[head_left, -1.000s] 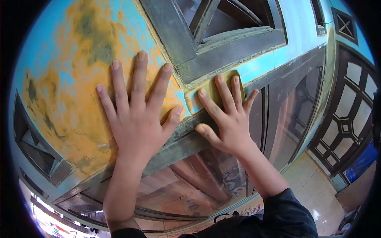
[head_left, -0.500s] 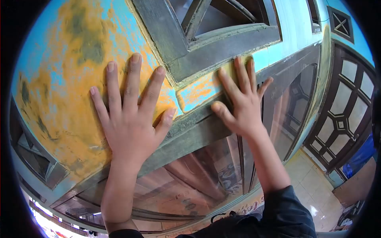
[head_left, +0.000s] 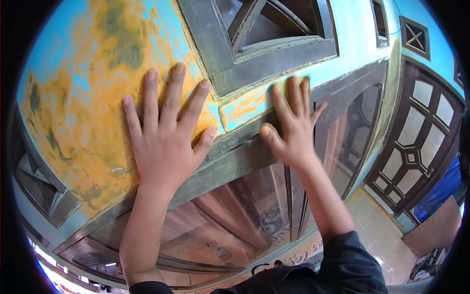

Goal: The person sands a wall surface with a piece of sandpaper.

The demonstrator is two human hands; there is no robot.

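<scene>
My left hand [head_left: 166,142] lies flat with spread fingers on the wall [head_left: 93,147], which shows patchy orange and blue paint with dark stains. Its thumb is close to the dark wooden beam [head_left: 235,159]. My right hand [head_left: 296,127] is spread farther right, its fingertips on the narrow painted strip [head_left: 245,107] under the vent frame and its thumb over the beam. Neither hand holds anything. Above them is the dark wooden vent frame [head_left: 274,63] with crossed slats.
Below the beam is a glass window [head_left: 225,225] with curtains behind it. To the right stand a dark door with pale panes [head_left: 411,157], a small crossed vent [head_left: 415,38], a blue sheet [head_left: 440,191], a brown board [head_left: 433,228] and a tiled floor [head_left: 377,228].
The view has shifted slightly, with the door and vent frame now farther left. Both hands remain spread against the surface; the right fingers have moved slightly along the strip.
</scene>
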